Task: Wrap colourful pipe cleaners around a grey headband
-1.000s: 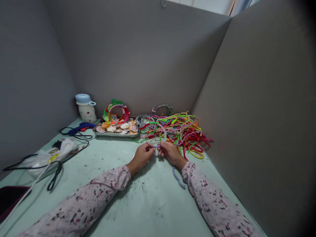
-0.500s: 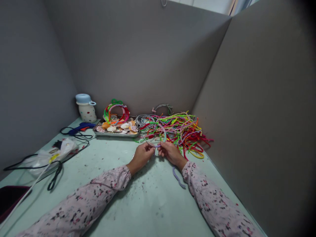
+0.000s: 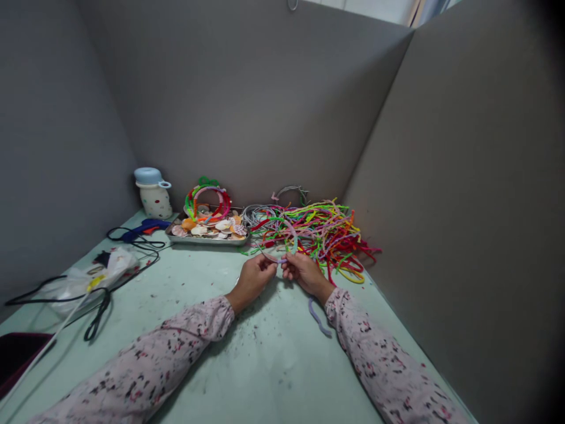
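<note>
Both hands meet over the middle of the pale green table. My left hand (image 3: 255, 278) is closed in a pinch on a thin purple pipe cleaner (image 3: 281, 261). The same purple piece runs into the closed fingers of my right hand (image 3: 305, 274). From there a curved band (image 3: 293, 231), pale green and lilac, arches up and away in front of the pile. A loose lilac pipe cleaner (image 3: 318, 320) lies on the table below my right wrist.
Behind the hands is a heap of colourful pipe cleaners (image 3: 331, 227). To its left, a metal tray (image 3: 207, 241) holds shells and coloured hoops. Further left are a bottle (image 3: 154, 197), a blue glue gun (image 3: 139, 231), black cables and a plastic bag (image 3: 117, 265). Grey partitions enclose the table.
</note>
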{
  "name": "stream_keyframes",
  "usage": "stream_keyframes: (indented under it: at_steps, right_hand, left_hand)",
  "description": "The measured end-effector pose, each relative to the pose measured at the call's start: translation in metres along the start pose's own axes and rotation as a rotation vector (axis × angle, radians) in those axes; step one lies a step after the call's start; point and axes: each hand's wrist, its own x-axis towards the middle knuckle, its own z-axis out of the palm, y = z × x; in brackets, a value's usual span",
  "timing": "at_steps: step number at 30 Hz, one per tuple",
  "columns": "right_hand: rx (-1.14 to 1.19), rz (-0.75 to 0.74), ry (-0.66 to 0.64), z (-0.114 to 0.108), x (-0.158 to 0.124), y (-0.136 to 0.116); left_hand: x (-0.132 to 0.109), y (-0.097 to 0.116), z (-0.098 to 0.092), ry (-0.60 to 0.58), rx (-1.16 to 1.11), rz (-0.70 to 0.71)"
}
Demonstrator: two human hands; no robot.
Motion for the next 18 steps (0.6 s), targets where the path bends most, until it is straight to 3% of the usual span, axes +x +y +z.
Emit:
stream_keyframes:
  at_steps: [18]
  right_hand:
    - [0.034, 0.007, -0.011, -0.0007, 0.0003, 0.0008]
  left_hand:
    - [-0.0005, -0.0008, -0.0003, 0.021, 0.026, 0.046]
